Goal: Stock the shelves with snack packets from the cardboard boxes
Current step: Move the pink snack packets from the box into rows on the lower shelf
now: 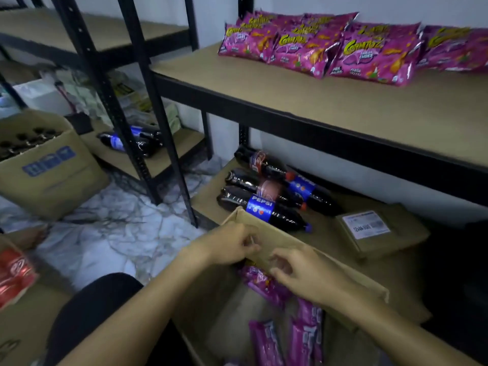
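Observation:
An open cardboard box (285, 239) stands in front of me with several pink snack packets (266, 336) inside it. My left hand (232, 244) is over the box's far flap with its fingers curled, and I cannot tell whether it holds anything. My right hand (298, 273) reaches into the box with fingers bent just above a pink packet (261, 282). Several pink snack packets (317, 46) lie in a row at the back of the upper shelf board (343, 107).
Dark Pepsi bottles (264, 196) and a flat brown parcel (380, 231) lie on the low shelf behind the box. A box of bottles (45, 165) stands on the marble floor at left. A red pack (14, 273) sits at the left edge. Black shelf uprights (163, 128) stand between.

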